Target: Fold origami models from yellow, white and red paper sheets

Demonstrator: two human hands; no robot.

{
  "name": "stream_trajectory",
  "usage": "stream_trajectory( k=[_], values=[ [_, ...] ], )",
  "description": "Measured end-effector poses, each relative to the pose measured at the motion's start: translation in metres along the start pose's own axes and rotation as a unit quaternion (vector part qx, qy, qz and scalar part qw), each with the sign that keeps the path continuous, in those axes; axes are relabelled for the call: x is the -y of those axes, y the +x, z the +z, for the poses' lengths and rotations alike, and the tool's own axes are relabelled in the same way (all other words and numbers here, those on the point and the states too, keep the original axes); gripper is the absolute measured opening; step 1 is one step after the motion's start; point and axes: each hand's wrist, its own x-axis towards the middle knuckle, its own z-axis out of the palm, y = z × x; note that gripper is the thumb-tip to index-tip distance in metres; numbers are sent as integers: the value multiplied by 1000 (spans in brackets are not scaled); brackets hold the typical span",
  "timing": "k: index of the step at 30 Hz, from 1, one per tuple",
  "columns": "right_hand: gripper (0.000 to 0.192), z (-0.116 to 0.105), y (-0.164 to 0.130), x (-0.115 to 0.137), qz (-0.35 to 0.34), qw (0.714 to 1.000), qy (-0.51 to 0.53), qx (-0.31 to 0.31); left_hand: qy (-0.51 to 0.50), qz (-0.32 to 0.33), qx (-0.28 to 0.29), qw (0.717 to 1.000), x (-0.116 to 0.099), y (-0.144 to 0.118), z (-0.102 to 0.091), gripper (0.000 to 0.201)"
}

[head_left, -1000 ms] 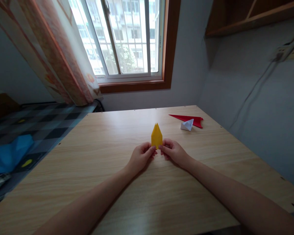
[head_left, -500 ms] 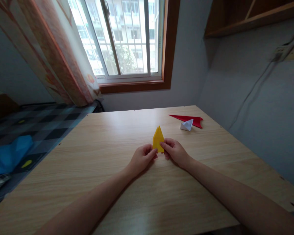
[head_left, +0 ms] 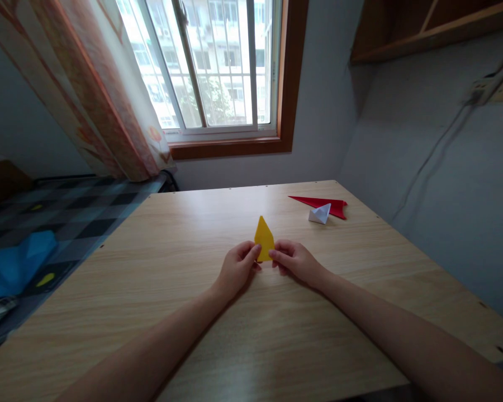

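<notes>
A small piece of folded yellow paper (head_left: 264,237) stands upright between my hands, its pointed end at the top. My left hand (head_left: 238,265) pinches its lower left edge, thumb in front. At the lower right corner, my right hand (head_left: 297,259) grips the same paper between thumb and fingers. The fingers behind the paper are partly hidden. Both hands are just above the middle of the wooden table (head_left: 184,290).
Toward the table's far right lie a folded white paper boat (head_left: 319,214) and a red paper plane (head_left: 318,201). To the left, a blue folded paper (head_left: 23,259) rests on a checked bed (head_left: 104,195). A window (head_left: 218,67) and curtain (head_left: 96,95) are beyond.
The yellow paper has shifted slightly left and turned, so its two separate tips now look like one. My left thumb is higher on its edge; my right thumb has moved lower.
</notes>
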Motion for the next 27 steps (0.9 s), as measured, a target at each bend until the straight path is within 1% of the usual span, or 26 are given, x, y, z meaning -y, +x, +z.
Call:
stream_trajectory(
  k=[4,10,13,16,21,27],
  values=[
    [35,0,-1,2,-5,1000,-27,-7,-23,-6,-19,1000,2,1,1,35],
    [36,0,0,-1,1,999,13,-39,-37,-15,10,999,3,2,1,33],
    [35,1,0,-3,-2,999,17,-33,-44,-22,22,999,6,4,1,33],
    [36,1,-1,-3,-7,999,20,-24,-66,-31,21,997,11,5,0,37],
    [38,2,1,-1,-11,997,72,-36,-81,-35,17,996,12,6,-1,41],
    [36,1,2,2,12,992,113,-50,-94,-30,31,995,10,4,-1,39]
  ],
)
